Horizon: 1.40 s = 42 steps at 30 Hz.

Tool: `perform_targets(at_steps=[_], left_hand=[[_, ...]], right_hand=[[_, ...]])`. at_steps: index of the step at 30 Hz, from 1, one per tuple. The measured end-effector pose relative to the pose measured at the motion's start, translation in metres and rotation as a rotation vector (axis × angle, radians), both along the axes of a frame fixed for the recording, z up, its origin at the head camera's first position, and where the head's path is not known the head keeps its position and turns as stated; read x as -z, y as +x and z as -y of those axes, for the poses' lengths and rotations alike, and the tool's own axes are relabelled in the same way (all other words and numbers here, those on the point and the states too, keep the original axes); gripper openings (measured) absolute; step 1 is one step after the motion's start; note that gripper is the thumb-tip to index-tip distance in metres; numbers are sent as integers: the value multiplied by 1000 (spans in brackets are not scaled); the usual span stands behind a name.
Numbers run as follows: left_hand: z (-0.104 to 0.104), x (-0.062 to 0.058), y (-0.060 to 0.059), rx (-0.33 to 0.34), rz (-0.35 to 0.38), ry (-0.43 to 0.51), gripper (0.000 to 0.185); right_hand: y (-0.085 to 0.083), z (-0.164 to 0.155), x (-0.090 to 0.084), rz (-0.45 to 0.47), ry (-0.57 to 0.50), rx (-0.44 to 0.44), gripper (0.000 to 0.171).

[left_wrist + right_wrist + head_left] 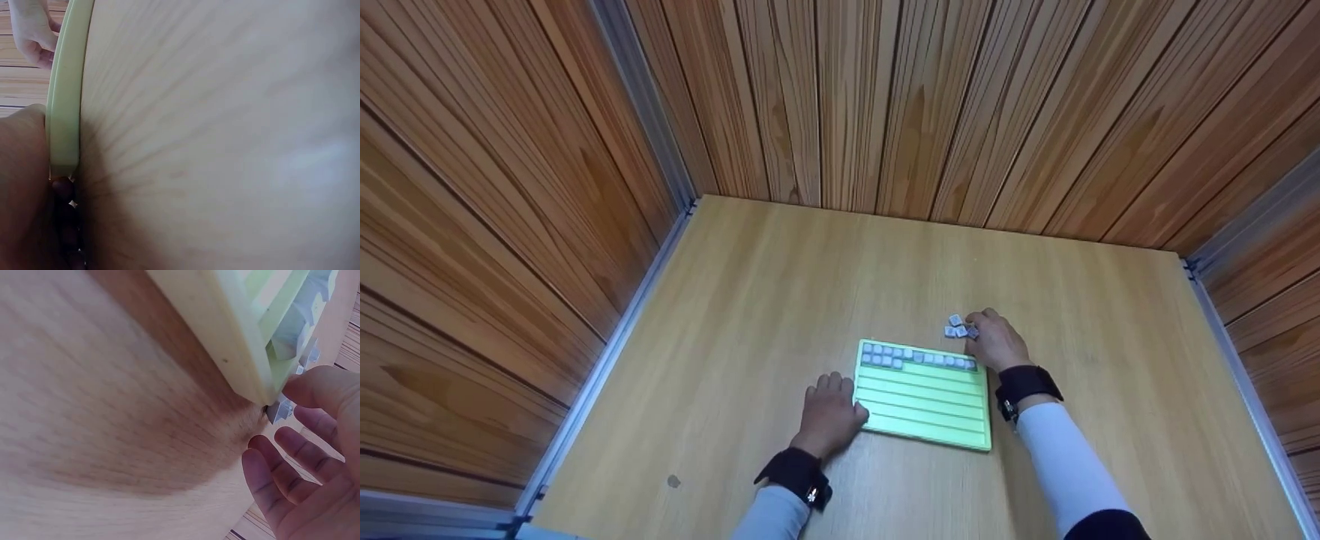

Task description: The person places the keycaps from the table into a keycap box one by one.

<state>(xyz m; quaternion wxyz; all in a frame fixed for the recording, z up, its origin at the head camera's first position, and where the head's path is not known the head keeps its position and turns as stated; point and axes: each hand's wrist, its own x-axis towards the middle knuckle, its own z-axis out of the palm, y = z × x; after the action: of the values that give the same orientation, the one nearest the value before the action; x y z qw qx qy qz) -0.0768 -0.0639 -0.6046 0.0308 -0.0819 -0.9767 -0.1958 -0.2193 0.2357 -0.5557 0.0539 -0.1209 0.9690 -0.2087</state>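
Note:
A light green tray (pixel 922 405) with parallel ridges lies on the table. Small pale blocks (pixel 885 354) fill its far row, and several more sit at the left of the second row. At the tray's left edge is my left hand (pixel 831 412), thumb against the rim and fingers extended along the side. My right hand (pixel 997 341) is just past the far right corner, fingertips at a loose block (pixel 973 332). In the right wrist view its fingers are loosely bent and spread, with a block (pixel 279 409) near the thumb and index finger.
Several loose blocks (pixel 956 326) lie in a small cluster beyond the tray. Wood-plank walls (pixel 847 105) enclose the wooden table (pixel 765 300) at the back and sides. A small dark round spot (pixel 673 481) marks the table at the near left.

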Motion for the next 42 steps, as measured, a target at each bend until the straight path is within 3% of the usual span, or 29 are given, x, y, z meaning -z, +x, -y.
perform_targets(at_steps=[5,13,20,29,37,42], left_hand=[[0,10,-2,1,-28,-11,19],[0,12,-2,5,-25,-2,19],[-1,15,-2,-4,-42,-42,19],[-1,14,0,-3,-46,-29,19],[0,13,-3,-8,-36,-34,19],[-1,11,-3,-7,-49,-23,19]], right_hand=[[-2,2,4,-4,4,-4,36],[-3,1,6,16,-12,33,23],[2,-1,7,-54,-99,39,20],[15,-2,4,-63,-177,95,20],[30,6,1,-32,-250,117,31],[35,12,3,-22,-315,139,27]])
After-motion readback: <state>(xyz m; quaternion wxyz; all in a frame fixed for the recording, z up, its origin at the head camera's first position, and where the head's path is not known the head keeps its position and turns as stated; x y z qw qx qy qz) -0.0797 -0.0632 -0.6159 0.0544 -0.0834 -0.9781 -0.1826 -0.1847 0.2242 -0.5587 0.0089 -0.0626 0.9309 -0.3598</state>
